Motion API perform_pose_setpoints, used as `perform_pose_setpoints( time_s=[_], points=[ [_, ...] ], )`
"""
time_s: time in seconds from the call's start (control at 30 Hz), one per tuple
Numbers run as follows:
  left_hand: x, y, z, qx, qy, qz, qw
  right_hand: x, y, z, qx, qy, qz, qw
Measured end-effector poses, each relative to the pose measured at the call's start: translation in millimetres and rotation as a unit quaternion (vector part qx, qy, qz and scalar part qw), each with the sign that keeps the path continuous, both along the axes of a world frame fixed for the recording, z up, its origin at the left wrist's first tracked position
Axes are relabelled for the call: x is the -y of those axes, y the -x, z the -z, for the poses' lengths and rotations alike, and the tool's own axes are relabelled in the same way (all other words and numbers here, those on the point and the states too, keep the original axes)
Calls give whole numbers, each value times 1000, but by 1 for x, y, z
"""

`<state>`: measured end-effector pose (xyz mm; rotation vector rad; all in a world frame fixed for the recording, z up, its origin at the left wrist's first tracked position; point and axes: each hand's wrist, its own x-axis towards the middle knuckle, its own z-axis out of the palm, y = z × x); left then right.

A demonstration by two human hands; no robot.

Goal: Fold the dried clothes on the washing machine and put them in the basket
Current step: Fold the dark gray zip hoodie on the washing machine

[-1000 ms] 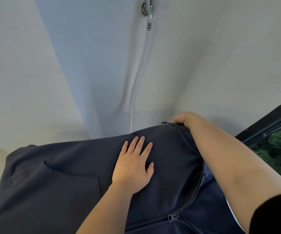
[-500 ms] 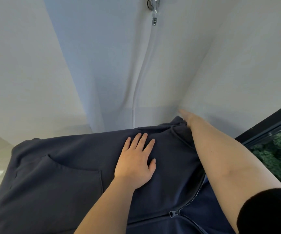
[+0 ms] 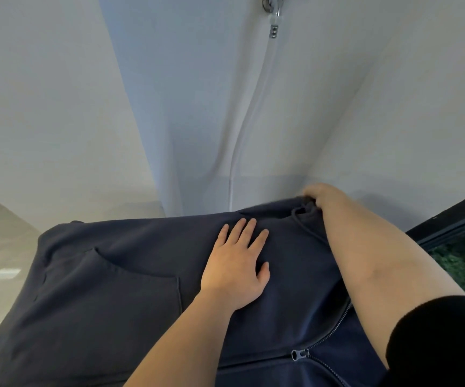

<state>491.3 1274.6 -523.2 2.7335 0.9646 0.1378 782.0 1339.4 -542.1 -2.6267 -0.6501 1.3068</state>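
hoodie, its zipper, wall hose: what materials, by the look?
hoodie: matte navy knit, likely cotton fleece; soft folds, no sheen.
zipper: pull shines grey, probably metal; teeth too small to tell.
hose: translucent, glossy, likely flexible plastic; it curves down from a chrome fitting.

Tap cropped above, hoodie cropped below, right hand fingertips seemingly buried in fabric

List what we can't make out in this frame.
Head view only:
- Washing machine: not identifiable; the hoodie covers the surface.
- Basket: out of frame.
- Right hand fingertips: curled out of sight over the hoodie's far edge.
- Tap: cut off by top edge.
- Hoodie's near part: cut off by bottom edge.
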Motion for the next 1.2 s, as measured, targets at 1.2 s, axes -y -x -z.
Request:
perform_pose_setpoints(
  time_s=[1.2],
  points=[
    [-14,7,-34,213,394,-103,888,36,50,-174,-64,-547,299,779]
  ],
)
